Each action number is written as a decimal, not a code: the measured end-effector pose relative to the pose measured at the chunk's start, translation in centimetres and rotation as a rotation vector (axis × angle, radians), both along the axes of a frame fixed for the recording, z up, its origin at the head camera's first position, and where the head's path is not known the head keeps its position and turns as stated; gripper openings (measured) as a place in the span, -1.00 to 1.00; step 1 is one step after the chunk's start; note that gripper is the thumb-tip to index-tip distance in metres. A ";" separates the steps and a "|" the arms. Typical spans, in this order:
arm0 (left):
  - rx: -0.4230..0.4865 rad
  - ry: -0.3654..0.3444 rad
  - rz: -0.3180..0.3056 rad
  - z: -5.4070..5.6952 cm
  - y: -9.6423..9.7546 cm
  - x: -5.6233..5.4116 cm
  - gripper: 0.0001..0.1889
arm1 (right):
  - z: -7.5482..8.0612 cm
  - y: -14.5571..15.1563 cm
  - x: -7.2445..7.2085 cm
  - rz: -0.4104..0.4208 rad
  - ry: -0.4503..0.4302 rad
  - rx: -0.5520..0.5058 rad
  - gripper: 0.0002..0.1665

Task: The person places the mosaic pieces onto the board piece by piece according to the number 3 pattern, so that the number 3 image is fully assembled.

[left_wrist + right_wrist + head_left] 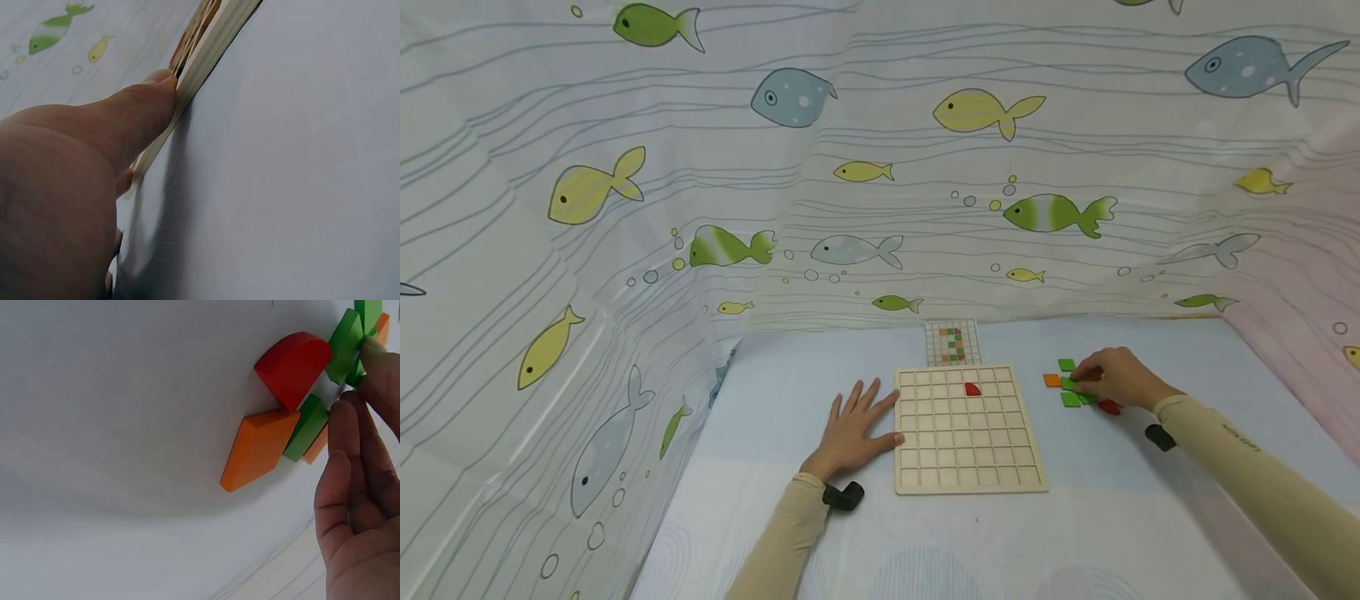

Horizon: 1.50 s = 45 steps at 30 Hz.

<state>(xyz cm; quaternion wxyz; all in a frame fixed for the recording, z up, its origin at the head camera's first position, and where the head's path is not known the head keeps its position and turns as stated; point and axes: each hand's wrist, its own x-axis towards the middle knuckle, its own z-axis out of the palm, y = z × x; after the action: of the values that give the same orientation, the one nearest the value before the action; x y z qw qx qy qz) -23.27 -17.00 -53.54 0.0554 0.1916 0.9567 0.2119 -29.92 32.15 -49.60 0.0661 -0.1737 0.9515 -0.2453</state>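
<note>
A wooden grid board [972, 457] lies on the table with one red quarter-round piece [972, 389] in an upper cell. My left hand [852, 433] is spread at the board's left side, its thumb and a fingertip touching the edge. Close up in the left wrist view, the thumb [134, 109] presses the board's rim [206, 56]. To the right of the board, my right hand [1116, 379] pinches a green tile [356, 374] among the loose pieces; the fingers partly hide it. Around it are other green tiles [306, 428], an orange tile [259, 450] and a red rounded piece [294, 369].
A printed pattern card [952, 343] with coloured squares on a grid lies just behind the board. A fish-print sheet [880, 233] hangs behind and beside the table. The white tabletop [970, 542] extends in front of the board.
</note>
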 end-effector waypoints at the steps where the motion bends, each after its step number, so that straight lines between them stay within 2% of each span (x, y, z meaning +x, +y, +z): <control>1: 0.006 0.004 0.001 0.0 0.0 0.0 -0.18 | 0.0 0.0 0.0 0.005 0.000 -0.002 -0.78; 8: 0.020 0.017 0.002 0.0 0.0 0.1 -0.18 | 0.0 -0.1 -0.3 0.046 -0.016 -0.015 -0.70; 12: 0.021 0.018 -0.001 0.1 0.0 0.1 -0.19 | 0.0 -0.3 -0.3 0.033 -0.022 -0.008 -0.69; 19: 0.029 0.011 0.001 0.1 0.0 0.0 -0.19 | -0.6 -0.6 -0.5 0.039 0.021 0.006 -0.73; 28: 0.011 0.010 0.004 0.0 0.0 0.0 -0.19 | -0.6 -0.9 -0.3 0.036 0.030 -0.012 -0.73; 36: 0.003 0.008 0.001 -0.2 -0.1 -0.1 -0.18 | -0.8 -1.4 -0.5 0.044 0.028 0.046 -0.73; 45: 0.008 0.005 0.000 -0.2 -0.1 -0.1 -0.18 | -0.3 -2.1 -0.5 0.061 0.031 0.043 -0.75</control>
<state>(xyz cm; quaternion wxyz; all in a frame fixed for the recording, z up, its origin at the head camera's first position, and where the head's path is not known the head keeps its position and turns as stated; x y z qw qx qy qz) -23.39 -17.08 -53.78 0.0520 0.1922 0.9560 0.2153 -30.44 30.04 -49.90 0.0626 -0.2049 0.9517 -0.2198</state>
